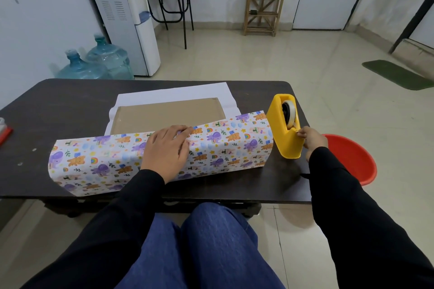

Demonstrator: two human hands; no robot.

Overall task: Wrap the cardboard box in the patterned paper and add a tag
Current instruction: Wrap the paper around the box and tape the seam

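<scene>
The cardboard box lies flat at the middle of the table, on the white underside of the patterned paper; its far part shows bare, while the paper's near flap is folded up over its near edge, printed side up; the left hand lies on that flap with its grip released, palm and straight fingers pressing the paper down; just beside the paper's right end stands the yellow tape dispenser, and the right hand has its grip closed in a pinch on the free end of the tape at the cutter; a red basin sits on the floor beyond the table's right edge. The step in hand looks like fixing the first flap; the far flap is not yet folded and no tag is in view; the next move likely calls for drawing out a short strip, tearing it on the blade, and laying it across the flap's edge while the left hand stops the paper springing back.
</scene>
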